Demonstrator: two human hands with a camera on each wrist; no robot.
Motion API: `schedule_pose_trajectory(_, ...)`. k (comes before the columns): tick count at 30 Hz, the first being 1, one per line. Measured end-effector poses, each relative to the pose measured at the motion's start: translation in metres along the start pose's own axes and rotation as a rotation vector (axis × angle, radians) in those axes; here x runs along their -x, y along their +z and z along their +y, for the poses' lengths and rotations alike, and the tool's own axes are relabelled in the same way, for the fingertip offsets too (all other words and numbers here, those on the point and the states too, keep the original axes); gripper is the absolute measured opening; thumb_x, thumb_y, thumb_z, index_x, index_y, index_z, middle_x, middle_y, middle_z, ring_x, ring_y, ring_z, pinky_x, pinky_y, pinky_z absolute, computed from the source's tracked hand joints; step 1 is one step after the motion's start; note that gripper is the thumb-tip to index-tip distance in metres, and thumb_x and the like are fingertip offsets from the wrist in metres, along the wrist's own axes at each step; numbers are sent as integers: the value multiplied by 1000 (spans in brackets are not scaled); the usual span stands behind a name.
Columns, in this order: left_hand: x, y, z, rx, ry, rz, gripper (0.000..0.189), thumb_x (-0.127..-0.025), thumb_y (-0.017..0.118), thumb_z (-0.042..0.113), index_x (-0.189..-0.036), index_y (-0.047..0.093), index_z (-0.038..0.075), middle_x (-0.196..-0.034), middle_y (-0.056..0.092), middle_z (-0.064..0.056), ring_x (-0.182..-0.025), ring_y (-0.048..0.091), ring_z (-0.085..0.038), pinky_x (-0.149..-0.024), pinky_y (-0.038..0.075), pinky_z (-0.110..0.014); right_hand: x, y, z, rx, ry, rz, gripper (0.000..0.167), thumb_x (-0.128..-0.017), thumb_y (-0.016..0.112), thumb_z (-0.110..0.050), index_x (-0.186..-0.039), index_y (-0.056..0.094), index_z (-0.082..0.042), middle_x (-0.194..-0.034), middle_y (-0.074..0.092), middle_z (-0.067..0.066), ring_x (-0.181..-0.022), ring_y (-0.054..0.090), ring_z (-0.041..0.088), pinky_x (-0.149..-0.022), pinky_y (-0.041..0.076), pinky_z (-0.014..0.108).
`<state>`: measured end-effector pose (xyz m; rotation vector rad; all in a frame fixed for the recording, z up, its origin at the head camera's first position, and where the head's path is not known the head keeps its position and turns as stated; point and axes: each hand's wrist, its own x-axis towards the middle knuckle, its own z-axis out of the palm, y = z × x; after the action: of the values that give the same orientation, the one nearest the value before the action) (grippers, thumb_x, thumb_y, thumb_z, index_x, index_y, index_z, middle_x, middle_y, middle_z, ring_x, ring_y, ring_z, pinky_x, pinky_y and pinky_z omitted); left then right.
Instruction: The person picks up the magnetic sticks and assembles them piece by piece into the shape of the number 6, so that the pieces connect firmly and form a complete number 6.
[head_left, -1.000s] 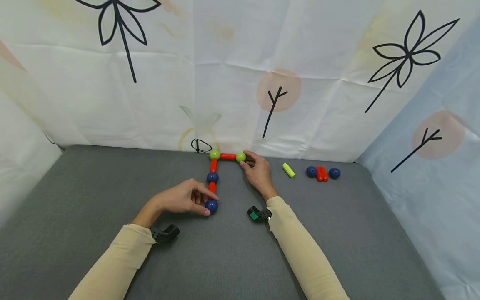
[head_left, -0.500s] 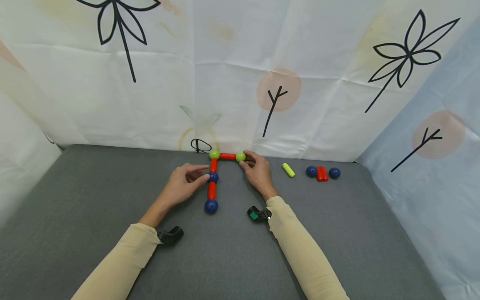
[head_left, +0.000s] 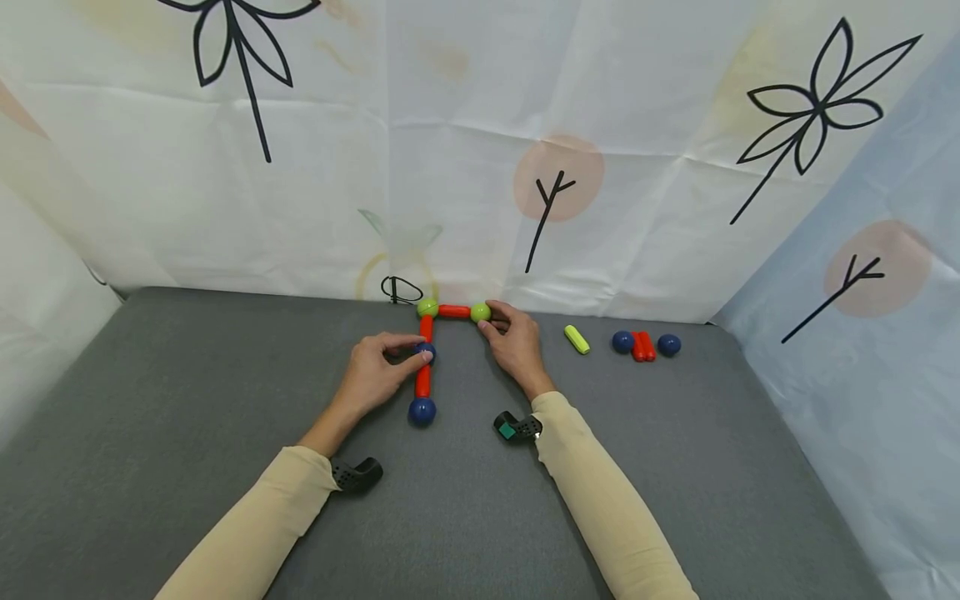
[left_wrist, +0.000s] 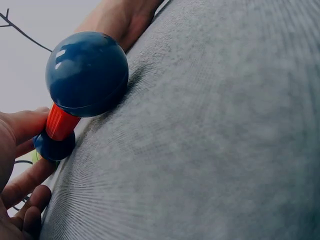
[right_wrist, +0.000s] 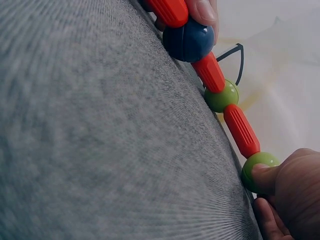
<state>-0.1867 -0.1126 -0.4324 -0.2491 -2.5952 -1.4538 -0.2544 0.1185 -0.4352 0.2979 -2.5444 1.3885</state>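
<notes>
- Here's your L-shaped ball-and-rod chain, lying on the grey tabletop near its back edge.
- Your left hand pinches the middle blue ball, thumb and fingers barely parted.
- Your right hand grips the end green ball, fingers curled round.
- Looks light, stiff; glossy balls may slip, so the ribbed red rods should grip better.

Screened-off workspace, home or lab I can't tell: flat grey fabric-covered table before me, creased white cloth sheeting with black line-drawn plants behind
</notes>
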Motion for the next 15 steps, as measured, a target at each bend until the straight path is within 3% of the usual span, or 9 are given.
schedule_pose_trajectory(15, 1, 0, 1, 0, 7, -10, 34, -91, 80, 28, -120, 77, 11, -116, 71, -14, -102, 62, -29, -87, 48, -47, 1, 0, 0, 0, -10, 13, 40, -94, 73, -7, -132, 66, 0, -122, 69, 18, -106, 70, 28, -89, 55, 38)
